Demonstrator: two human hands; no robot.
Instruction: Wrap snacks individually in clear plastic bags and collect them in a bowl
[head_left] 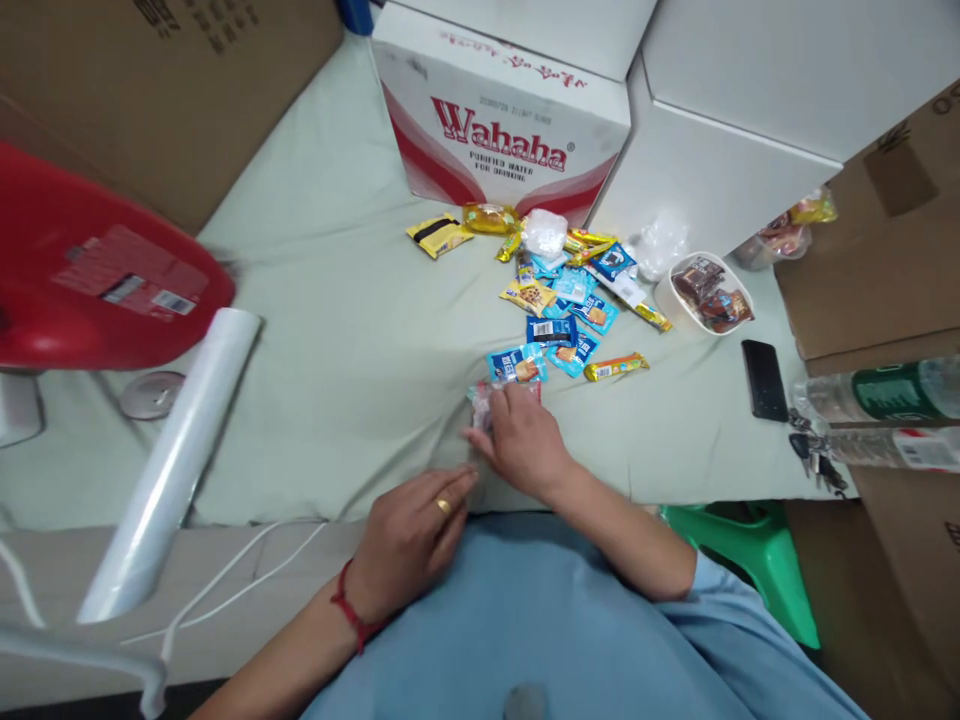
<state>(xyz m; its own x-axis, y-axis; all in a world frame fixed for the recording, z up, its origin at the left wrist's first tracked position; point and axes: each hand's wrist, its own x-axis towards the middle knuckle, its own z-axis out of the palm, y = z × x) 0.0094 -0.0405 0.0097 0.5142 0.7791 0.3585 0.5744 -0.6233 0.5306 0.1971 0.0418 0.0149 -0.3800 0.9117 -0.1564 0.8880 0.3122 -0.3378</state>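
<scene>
My right hand is at the near part of the cloth-covered table, its fingers closed on a small clear-and-red snack packet. The hand covers much of that packet. Close to the table's front edge, my left hand lies with its fingers stretched out and together, holding nothing that I can see. It wears a ring and a red bracelet. Just beyond the right hand is a pile of wrapped snacks, among them a blue cracker packet, a dark blue packet and a yellow cookie packet. A yellow stick-shaped snack lies right of them.
A white tub with brown packets stands right, near a phone, keys and plastic bottles. A Wahaha carton stands behind the pile. Left are a red container and a plastic-film roll.
</scene>
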